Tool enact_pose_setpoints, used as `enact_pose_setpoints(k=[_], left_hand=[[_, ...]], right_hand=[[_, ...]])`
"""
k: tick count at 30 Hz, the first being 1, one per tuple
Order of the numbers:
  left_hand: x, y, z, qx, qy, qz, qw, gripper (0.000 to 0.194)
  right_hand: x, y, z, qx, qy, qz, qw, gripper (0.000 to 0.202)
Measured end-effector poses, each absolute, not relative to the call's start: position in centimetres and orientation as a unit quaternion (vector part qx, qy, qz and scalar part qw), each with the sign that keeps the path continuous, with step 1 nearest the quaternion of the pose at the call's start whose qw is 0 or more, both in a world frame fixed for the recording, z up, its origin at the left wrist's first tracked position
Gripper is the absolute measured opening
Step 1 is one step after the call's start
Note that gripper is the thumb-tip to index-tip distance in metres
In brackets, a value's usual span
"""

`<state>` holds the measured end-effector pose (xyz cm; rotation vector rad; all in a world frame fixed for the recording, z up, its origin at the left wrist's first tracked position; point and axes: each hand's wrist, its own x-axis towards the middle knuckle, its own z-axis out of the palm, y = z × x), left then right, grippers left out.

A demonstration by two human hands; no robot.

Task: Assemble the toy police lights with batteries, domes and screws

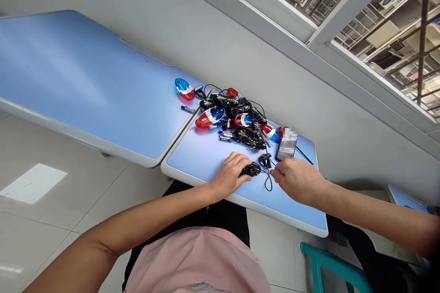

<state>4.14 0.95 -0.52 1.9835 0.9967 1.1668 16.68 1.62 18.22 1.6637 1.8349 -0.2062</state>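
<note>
My left hand (231,173) is wrapped round a black oval device (253,169) and holds it against the blue tabletop. My right hand (297,178) is closed just to the right of the device, its fingertips pinched at a thin item too small to name. A loop of black cable (268,184) lies between the two hands. Just above the device sits a small black clip-like part (265,160). Beyond my right hand's knuckles rests a phone (287,145).
Behind the hands is a pile of black cables and parts (248,137), with red and blue shells (210,118) and batteries (226,135) around it. Another shell (184,89) lies on the left table (85,96). A teal stool (335,265) stands at lower right.
</note>
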Motion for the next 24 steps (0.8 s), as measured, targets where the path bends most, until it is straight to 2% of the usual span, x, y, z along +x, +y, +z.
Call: enact_pose_setpoints(k=[4, 9, 11, 15, 17, 20, 24], left_hand=[[4.3, 0.6, -0.4, 0.773, 0.382, 0.431, 0.267, 0.031], [4.6, 0.6, -0.4, 0.790, 0.379, 0.417, 0.243, 0.032], [4.6, 1.0, -0.2, 0.769, 0.374, 0.428, 0.293, 0.034], [3.7, 2.9, 0.7, 0.582, 0.387, 0.440, 0.564, 0.040], [3.0, 3.9, 1.3, 0.513, 0.382, 0.419, 0.645, 0.043], [2.0, 5.0, 1.9, 0.493, 0.365, 0.392, 0.686, 0.054], [1.7, 5.5, 2.2, 0.464, 0.350, 0.377, 0.721, 0.065]], right_hand=[[17.8, 1.6, 17.6, 0.700, 0.635, -0.215, 0.245, 0.034], [18.5, 0.1, 16.6, 0.744, 0.578, -0.290, 0.166, 0.034], [18.9, -0.2, 16.8, 0.755, 0.565, -0.305, 0.136, 0.034], [21.6, 0.5, 18.9, 0.745, 0.595, -0.293, 0.076, 0.028], [24.1, 0.8, 20.0, 0.730, 0.619, -0.289, 0.013, 0.026], [28.3, 0.8, 19.8, 0.705, 0.600, -0.359, -0.121, 0.041], [32.7, 0.5, 16.2, 0.659, 0.533, -0.455, -0.274, 0.060]])
